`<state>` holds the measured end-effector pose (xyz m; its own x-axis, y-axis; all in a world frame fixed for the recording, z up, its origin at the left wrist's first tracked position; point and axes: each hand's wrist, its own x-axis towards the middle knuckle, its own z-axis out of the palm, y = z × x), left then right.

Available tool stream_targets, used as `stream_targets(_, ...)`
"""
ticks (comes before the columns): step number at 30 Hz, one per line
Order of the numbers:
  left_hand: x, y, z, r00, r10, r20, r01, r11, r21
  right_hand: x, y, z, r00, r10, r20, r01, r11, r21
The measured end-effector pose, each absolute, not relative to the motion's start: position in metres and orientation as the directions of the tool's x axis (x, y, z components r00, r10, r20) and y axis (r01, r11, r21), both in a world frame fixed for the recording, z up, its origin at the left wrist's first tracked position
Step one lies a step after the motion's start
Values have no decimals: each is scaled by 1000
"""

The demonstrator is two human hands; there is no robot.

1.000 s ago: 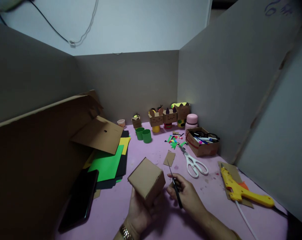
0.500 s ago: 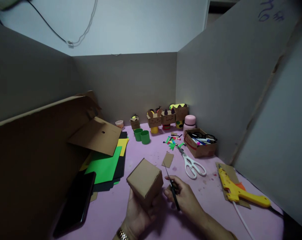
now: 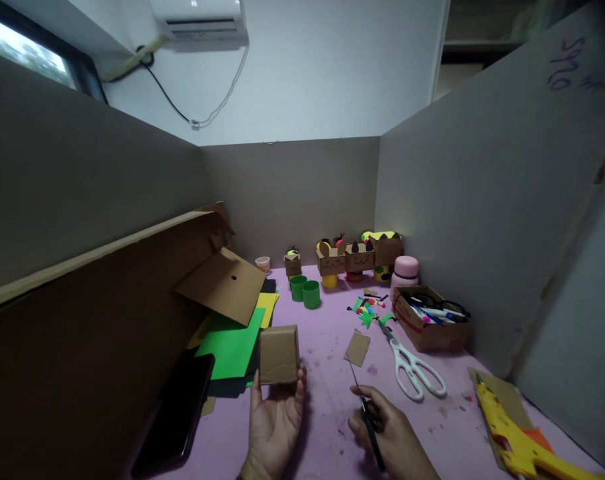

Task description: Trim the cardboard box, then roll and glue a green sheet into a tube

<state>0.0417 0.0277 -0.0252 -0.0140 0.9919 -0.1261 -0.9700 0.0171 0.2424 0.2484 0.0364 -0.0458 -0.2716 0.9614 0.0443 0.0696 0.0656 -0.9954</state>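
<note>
A small brown cardboard box [image 3: 279,353] rests on the fingers of my left hand [image 3: 275,427], which is palm up with thumb and fingers at the box's lower sides. My right hand [image 3: 382,427] holds a thin tool [image 3: 371,430] with a black handle, its narrow blade pointing up and away. Just beyond the blade's tip, a small cardboard piece [image 3: 357,348] lies on the pink table. White-handled scissors [image 3: 415,369] lie to the right of it, their blades near colourful paper scraps [image 3: 368,312].
Green sheets [image 3: 232,343], a black phone [image 3: 175,413] and a large cardboard box [image 3: 97,347] are at left. Green cups [image 3: 311,295] and cardboard figures [image 3: 331,261] stand behind. At right are a pen box [image 3: 432,320], pink bottle [image 3: 405,270] and yellow glue gun [image 3: 522,440].
The view has tilted up and shifted left. My left hand has turned the box, so a different face shows. The tool is still in my right hand.
</note>
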Motion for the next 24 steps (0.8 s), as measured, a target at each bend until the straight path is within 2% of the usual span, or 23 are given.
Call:
stream_targets(11,43,26,-33,40,998,-48,-966,51,252,245,31,-40,-222,973,63,70,80,-994)
stream_targets(24,41,27,-40,93,994,-60,-964,104,244,243,30,-42,-217,974,58,93,80,-992)
